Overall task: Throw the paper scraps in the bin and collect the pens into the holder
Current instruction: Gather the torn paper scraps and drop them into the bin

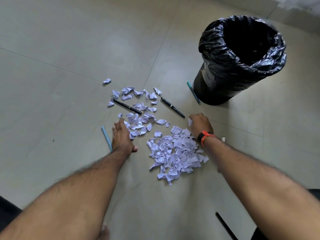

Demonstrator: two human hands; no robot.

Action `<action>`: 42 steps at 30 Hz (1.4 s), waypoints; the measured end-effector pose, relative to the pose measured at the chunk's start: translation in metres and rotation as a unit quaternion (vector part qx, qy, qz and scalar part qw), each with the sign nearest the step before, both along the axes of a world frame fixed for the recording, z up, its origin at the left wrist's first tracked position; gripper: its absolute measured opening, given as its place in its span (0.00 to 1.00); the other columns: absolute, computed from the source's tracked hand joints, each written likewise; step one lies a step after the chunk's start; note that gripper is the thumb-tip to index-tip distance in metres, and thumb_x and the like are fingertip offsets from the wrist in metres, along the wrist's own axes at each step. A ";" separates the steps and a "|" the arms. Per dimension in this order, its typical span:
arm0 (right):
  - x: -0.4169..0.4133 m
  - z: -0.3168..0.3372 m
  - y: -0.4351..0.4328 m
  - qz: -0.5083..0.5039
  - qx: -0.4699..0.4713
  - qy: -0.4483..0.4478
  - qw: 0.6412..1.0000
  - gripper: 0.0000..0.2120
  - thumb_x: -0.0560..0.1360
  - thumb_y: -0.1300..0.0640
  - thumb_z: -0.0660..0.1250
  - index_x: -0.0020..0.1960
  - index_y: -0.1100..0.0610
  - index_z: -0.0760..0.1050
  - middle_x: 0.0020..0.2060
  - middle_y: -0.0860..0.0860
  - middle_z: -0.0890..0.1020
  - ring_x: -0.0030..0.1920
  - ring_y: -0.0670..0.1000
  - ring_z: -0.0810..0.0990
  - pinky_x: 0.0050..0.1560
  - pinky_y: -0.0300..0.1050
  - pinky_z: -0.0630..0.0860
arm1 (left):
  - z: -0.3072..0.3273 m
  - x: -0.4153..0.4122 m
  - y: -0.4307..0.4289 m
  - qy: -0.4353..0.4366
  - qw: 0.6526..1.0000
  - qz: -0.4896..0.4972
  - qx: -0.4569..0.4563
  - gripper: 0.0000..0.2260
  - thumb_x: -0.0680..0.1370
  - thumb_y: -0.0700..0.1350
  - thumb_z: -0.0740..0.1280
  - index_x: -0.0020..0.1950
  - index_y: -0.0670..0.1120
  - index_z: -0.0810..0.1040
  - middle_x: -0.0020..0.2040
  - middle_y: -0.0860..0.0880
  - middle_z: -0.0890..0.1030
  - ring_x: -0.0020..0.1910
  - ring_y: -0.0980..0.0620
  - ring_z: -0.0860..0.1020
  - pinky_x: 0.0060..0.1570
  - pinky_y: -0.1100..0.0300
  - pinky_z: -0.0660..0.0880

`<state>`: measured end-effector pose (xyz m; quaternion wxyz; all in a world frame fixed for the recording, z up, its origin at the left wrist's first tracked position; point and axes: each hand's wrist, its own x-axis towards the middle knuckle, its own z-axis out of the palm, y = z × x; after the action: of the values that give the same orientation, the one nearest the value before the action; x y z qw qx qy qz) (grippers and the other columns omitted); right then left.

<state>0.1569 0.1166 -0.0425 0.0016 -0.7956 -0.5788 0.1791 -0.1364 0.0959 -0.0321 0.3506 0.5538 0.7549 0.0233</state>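
Floor of pale grey tile, crossed by thin seams, carried everything I logged from my remote station; its far edge met a wall at the right.

1. Bin: dark, round, upright, near that far right edge. A black liner was folded over its rim. I could not make out the contents.
2. Teal pen: flat on the floor, just beside the bin's base on its left.
3. Heap of paper scraps: white with printed lines, mid-floor between my two arms.
4. Loose scraps: strewn farther out from the heap, with a lone scrap apart at the far left.
5. First black pen: among the loose scraps, partly overlapped by them.
6. Second black pen: between the loose scraps and the bin.
7. Light blue pen: just left of the left hand.
8. Left hand: palm down, fingers straight, resting against the near side of the loose scraps and gripping nothing.
9. Right hand: fingers curled, pinching one white scrap at the heap's far right side. An orange and black wristband sat on its wrist.
10. Small white item: right of that wrist, too small to identify.
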 end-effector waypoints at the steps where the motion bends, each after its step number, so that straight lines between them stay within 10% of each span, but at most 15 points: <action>1: 0.000 0.000 -0.016 -0.032 0.007 -0.007 0.999 0.10 0.76 0.62 0.58 0.47 0.58 0.78 0.48 0.59 0.79 0.50 0.61 0.78 0.45 0.49 0.74 | 0.001 0.000 0.000 0.001 1.000 0.004 -0.003 0.58 0.59 0.38 0.83 0.77 0.46 0.46 0.80 0.41 0.48 0.79 0.43 0.49 0.72 0.48 0.61; 13: -0.088 0.045 0.062 0.033 0.127 0.068 0.989 0.14 0.75 0.62 0.59 0.55 0.56 0.80 0.54 0.56 0.79 0.55 0.58 0.76 0.54 0.49 0.72 | -0.001 0.005 0.004 0.016 1.000 0.022 -0.014 0.58 0.60 0.40 0.83 0.78 0.41 0.46 0.80 0.44 0.45 0.79 0.46 0.45 0.74 0.55 0.57; 19: -0.134 0.010 0.148 0.130 -0.017 0.097 0.987 0.21 0.80 0.58 0.56 0.73 0.57 0.65 0.70 0.60 0.67 0.70 0.62 0.65 0.68 0.56 0.67 | -0.006 0.004 0.005 0.022 1.000 0.009 -0.007 0.58 0.59 0.42 0.83 0.77 0.41 0.48 0.80 0.43 0.46 0.79 0.45 0.46 0.73 0.58 0.56; 32: -0.137 0.010 0.068 0.180 0.084 0.004 0.980 0.19 0.74 0.61 0.60 0.64 0.58 0.73 0.60 0.57 0.76 0.60 0.59 0.72 0.57 0.54 0.73 | -0.004 0.011 0.008 0.056 0.998 0.041 0.004 0.49 0.67 0.39 0.79 0.77 0.42 0.49 0.80 0.45 0.48 0.79 0.46 0.46 0.70 0.59 0.63; 42: -0.212 0.006 0.156 0.450 0.016 0.044 0.892 0.37 0.71 0.75 0.54 0.75 0.50 0.65 0.75 0.55 0.63 0.74 0.58 0.60 0.70 0.56 0.67 | -0.009 0.009 0.011 0.048 0.998 0.050 0.010 0.47 0.68 0.34 0.77 0.77 0.43 0.51 0.80 0.45 0.48 0.79 0.46 0.47 0.72 0.58 0.61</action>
<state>-0.0554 0.2727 -0.0367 -0.0416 -0.4411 -0.8770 0.1860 -0.1275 0.1068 -0.0414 0.3064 0.5196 0.7973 0.0219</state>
